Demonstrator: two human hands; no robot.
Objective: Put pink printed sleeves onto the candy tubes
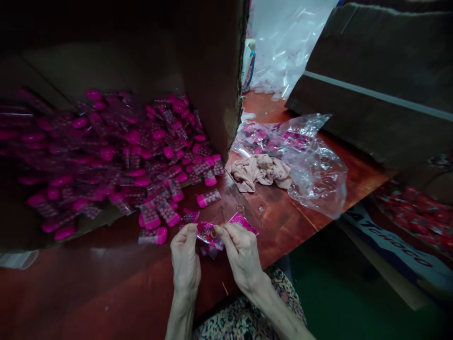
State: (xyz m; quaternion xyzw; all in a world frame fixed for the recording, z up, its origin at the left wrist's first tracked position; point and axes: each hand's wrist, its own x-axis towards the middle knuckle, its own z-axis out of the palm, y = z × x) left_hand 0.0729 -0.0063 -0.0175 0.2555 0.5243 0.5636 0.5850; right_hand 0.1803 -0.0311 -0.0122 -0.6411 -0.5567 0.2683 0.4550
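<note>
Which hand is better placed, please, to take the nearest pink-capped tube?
Probably the left hand: the nearest pink-capped tube lies closer to it than to the right hand, though both pinch a pink packet.

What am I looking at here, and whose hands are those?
No machine here: this single picture comes from a camera worn on a person's head, looking down at their own bare hands. The left hand and right hand pinch a small pink printed wrapper between them. On the reddish-brown table top, a heap of small clear packs with pink ends spills from a cardboard box. Nearby lie a crumpled beige cloth and a clear plastic bag with pink packets inside.
</note>
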